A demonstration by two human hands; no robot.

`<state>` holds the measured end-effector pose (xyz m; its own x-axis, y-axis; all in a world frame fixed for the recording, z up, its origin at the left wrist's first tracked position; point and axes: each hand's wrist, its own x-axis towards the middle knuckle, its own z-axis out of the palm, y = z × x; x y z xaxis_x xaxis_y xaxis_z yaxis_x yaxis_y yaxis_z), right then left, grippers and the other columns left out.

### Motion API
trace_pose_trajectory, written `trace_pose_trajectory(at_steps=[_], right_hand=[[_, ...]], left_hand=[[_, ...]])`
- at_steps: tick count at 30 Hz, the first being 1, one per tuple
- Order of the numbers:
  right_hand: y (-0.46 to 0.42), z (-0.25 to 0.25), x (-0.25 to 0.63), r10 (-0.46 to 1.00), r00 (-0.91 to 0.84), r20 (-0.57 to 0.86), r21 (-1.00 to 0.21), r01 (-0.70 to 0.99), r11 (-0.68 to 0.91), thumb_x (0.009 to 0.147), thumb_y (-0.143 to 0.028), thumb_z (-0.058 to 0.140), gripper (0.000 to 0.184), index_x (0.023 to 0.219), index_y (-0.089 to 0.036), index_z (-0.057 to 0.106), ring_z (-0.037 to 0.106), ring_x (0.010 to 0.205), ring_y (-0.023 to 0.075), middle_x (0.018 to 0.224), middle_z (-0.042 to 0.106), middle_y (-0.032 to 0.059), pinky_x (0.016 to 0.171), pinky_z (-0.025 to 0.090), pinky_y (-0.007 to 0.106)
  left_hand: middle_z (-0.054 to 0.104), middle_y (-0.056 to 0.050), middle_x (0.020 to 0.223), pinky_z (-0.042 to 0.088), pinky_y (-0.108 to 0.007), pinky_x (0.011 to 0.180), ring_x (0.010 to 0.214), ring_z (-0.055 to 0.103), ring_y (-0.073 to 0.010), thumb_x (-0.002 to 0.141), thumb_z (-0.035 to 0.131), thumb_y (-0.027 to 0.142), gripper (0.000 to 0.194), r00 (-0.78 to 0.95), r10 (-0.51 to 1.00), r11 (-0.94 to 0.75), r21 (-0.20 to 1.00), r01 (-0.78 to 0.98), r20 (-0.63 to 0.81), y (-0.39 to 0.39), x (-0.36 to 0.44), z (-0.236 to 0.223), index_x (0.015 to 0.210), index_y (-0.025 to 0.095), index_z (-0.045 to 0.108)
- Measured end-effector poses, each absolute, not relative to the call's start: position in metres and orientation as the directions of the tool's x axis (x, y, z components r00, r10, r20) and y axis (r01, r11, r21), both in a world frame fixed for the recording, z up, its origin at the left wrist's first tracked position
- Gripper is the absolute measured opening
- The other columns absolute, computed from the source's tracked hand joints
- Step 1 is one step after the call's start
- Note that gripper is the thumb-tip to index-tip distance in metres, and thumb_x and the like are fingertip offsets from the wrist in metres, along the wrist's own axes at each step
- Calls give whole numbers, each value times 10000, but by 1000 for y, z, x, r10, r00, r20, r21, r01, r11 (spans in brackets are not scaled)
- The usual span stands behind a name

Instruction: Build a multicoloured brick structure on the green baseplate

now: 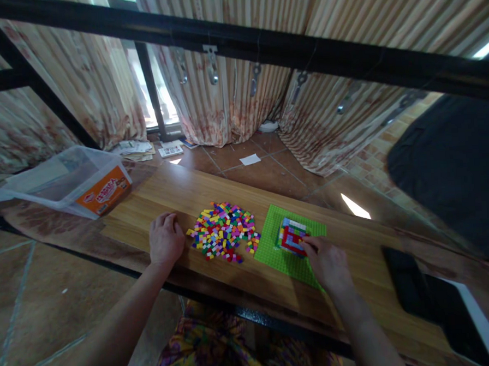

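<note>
My right hand (328,259) is pinched at the right edge of a small block of coloured toy bricks (292,235), apparently around one small brick mostly hidden by the fingertips. The block has red, blue, white and yellow pieces and stands on a green studded baseplate (268,247). Left of the plate lies a loose pile of tiny multicoloured bricks (222,230). Beside that pile's left edge, my left hand (165,239) rests on the wooden tabletop (249,281) with its fingers curled in; whatever they may hold is hidden.
A clear plastic bin (72,178) with an orange label stands at the table's left end. Dark flat objects (411,283) lie at the right. A black metal bar (237,38) with hanging hooks crosses above. Papers (250,160) and curtains (240,96) are beyond the table.
</note>
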<state>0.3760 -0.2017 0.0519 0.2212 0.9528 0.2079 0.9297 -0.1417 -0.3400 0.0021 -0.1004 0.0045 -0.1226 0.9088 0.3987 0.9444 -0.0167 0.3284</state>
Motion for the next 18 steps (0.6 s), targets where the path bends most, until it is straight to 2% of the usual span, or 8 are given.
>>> trace_pose_trajectory(at_steps=[4,8,12,18], right_hand=[[-201,54,378,952,244,182,-385,909,-160,816,-326,550,236,828,-177,732,663,760,220,868,721,90,697,473,322],[-198,54,381,939,307,156,-514,837,-188,778,-380,589,216,787,-222,737,666,768,211,855,727,49,725,477,324],[-196,52,383,942,310,128,-630,759,-165,765,-434,606,235,780,-239,736,663,788,202,854,723,30,764,477,327],[-201,42,385,935,313,164,-714,692,-106,770,-484,628,276,800,-233,741,641,770,188,875,705,41,748,477,325]], left_hand=[[616,-159,1146,416,-425,980,1088,525,-297,864,413,205,349,-133,909,-12,343,939,394,-101,2,5,1106,102,643],[622,-156,1142,427,-422,970,1075,532,-297,869,407,212,350,-124,904,-20,330,944,410,-101,2,5,1100,102,645],[626,-154,1144,429,-418,971,1076,532,-299,865,407,210,357,-120,902,-19,317,948,415,-100,1,4,1107,95,644],[629,-159,1138,428,-432,978,1082,532,-304,866,408,215,354,-121,898,-21,318,948,423,-99,1,2,1097,94,648]])
